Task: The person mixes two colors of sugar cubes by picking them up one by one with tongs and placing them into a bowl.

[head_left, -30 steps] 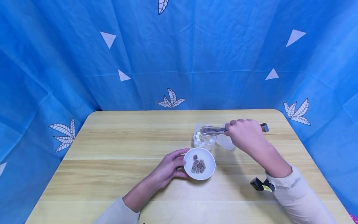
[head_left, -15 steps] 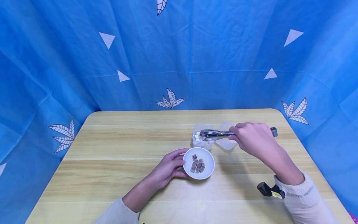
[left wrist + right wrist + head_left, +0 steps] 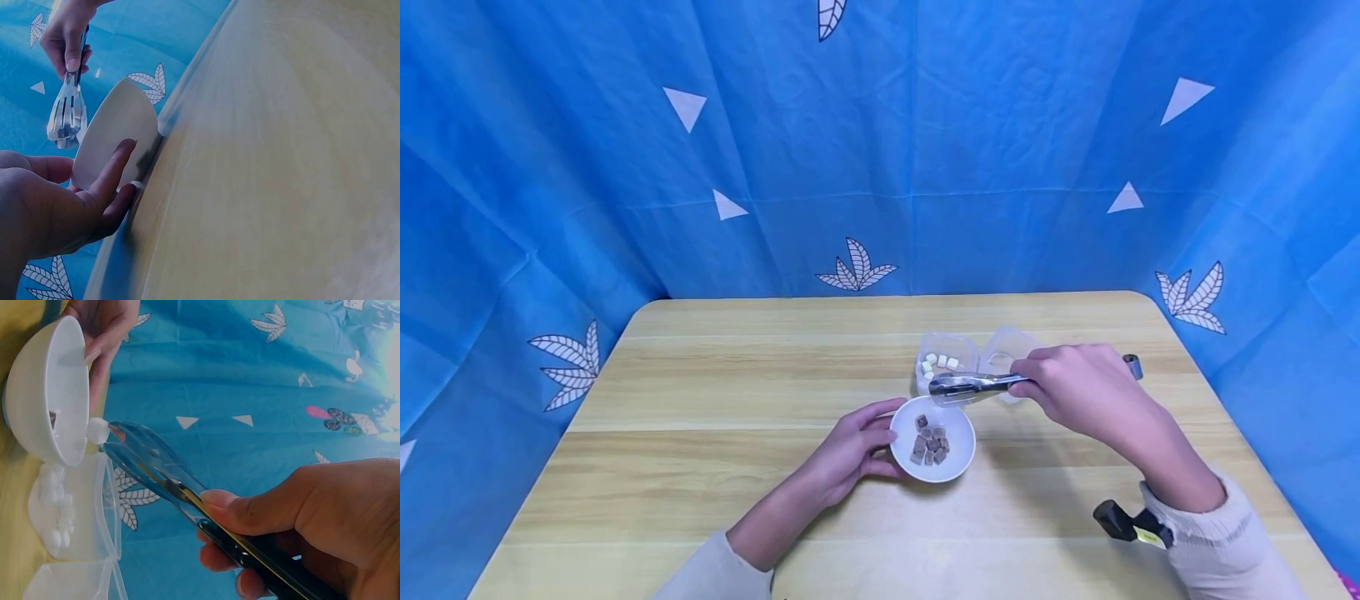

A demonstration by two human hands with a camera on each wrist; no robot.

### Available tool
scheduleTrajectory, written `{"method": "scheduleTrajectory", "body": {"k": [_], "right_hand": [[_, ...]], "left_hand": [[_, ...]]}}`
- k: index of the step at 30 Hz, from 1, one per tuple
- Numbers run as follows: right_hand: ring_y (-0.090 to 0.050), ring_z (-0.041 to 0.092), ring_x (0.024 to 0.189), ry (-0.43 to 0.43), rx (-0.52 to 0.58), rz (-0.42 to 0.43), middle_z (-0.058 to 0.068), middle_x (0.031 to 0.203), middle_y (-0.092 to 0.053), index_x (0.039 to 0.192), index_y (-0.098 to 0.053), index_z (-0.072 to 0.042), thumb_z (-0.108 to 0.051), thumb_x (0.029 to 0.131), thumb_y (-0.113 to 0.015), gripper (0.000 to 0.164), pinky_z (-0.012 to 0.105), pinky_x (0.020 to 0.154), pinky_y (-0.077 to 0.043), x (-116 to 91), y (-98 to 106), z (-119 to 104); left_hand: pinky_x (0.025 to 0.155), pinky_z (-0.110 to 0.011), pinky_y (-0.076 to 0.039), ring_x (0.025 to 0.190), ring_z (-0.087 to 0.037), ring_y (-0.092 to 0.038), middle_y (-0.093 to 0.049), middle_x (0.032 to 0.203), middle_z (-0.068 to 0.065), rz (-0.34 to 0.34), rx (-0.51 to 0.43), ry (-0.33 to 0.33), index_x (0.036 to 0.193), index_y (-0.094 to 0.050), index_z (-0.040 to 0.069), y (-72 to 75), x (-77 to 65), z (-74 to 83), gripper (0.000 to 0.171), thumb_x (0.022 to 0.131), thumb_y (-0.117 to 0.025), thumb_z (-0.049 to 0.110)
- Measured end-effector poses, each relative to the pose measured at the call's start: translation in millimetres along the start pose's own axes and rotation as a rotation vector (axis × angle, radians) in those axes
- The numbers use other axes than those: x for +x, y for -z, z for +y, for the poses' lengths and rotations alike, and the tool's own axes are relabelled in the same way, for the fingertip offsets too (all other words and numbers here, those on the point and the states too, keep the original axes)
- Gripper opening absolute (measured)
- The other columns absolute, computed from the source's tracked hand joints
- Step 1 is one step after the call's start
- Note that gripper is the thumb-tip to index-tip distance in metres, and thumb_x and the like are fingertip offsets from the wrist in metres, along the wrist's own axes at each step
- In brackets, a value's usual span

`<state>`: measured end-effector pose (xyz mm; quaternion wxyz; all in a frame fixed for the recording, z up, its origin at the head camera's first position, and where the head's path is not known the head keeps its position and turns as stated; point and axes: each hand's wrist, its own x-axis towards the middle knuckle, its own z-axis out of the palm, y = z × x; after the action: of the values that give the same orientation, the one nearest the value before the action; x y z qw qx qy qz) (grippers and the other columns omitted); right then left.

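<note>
Blue fabric printed with white leaves and triangles (image 3: 790, 142) hangs behind a pale wood-grain table (image 3: 715, 375). Your left hand (image 3: 853, 446) grips the side of a round white bowl (image 3: 961, 454), fingers against its wall; brown cubes (image 3: 933, 445) lie inside, just right of your fingertips. Your right hand (image 3: 1078, 392) is curled round long metal tongs (image 3: 973, 382), whose tips, left of that hand, carry a small white piece (image 3: 98, 430) near the bowl's far rim. Beyond your left hand, a translucent plastic container (image 3: 964, 342) holds white cubes (image 3: 942, 361); a second clear plastic piece (image 3: 1011, 340) lies beside it, nearer your right hand.
</note>
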<state>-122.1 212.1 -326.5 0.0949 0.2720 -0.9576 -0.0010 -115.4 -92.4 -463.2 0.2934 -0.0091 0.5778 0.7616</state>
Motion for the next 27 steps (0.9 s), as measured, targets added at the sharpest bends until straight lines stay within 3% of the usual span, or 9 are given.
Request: {"method": "scheduleTrajectory", "body": {"k": [8, 11, 15, 22, 27], "right_hand": [[-0.036, 0.008, 0.052, -0.035, 0.046, -0.081, -0.012, 0.065, -0.047, 0.077, -0.063, -0.028, -0.032, 0.093, -0.077, 0.022, 0.026, 0.044, -0.019, 0, -1, -1], [-0.040, 0.008, 0.053, -0.063, 0.047, -0.071, -0.011, 0.070, -0.056, 0.090, -0.073, -0.025, -0.033, 0.093, -0.077, 0.010, 0.027, 0.043, -0.021, 1, 0, 2], [-0.042, 0.009, 0.054, -0.092, 0.042, -0.047, -0.010, 0.073, -0.060, 0.103, -0.077, -0.021, -0.033, 0.094, -0.076, 0.015, 0.028, 0.042, -0.023, 5, 0, 6], [-0.042, 0.013, 0.055, -0.123, 0.040, -0.095, -0.008, 0.065, -0.050, 0.083, -0.068, -0.022, -0.033, 0.096, -0.073, 0.017, 0.029, 0.044, -0.025, 21, -13, 12], [-0.044, 0.015, 0.056, -0.155, 0.052, -0.133, -0.006, 0.066, -0.051, 0.080, -0.066, -0.022, -0.032, 0.097, -0.071, 0.021, 0.030, 0.044, -0.027, 32, -27, 14]], "left_hand": [[0.090, -0.051, -0.066, 0.111, -0.030, -0.072, -0.051, 0.153, -0.027, 0.003, -0.002, 0.002, 0.157, -0.041, 0.007, 0.0, -0.1, -0.9, 0.058, 0.100, -0.051, 0.000], [0.090, -0.050, -0.066, 0.111, -0.030, -0.072, -0.050, 0.153, -0.028, 0.004, -0.001, 0.000, 0.157, -0.041, 0.007, -0.1, -0.2, -1.2, 0.058, 0.100, -0.052, 0.000], [0.089, -0.049, -0.066, 0.113, -0.031, -0.071, -0.050, 0.154, -0.029, -0.002, 0.007, -0.009, 0.157, -0.040, 0.006, 0.0, 0.0, -1.5, 0.059, 0.100, -0.052, 0.001], [0.089, -0.049, -0.066, 0.113, -0.031, -0.071, -0.050, 0.154, -0.028, 0.001, 0.007, -0.004, 0.157, -0.041, 0.006, 0.5, 1.3, -1.4, 0.058, 0.100, -0.052, 0.001], [0.090, -0.050, -0.066, 0.113, -0.031, -0.072, -0.051, 0.153, -0.028, 0.001, 0.007, -0.006, 0.157, -0.041, 0.006, 1.4, 1.3, -2.4, 0.059, 0.100, -0.053, 0.002]]}}
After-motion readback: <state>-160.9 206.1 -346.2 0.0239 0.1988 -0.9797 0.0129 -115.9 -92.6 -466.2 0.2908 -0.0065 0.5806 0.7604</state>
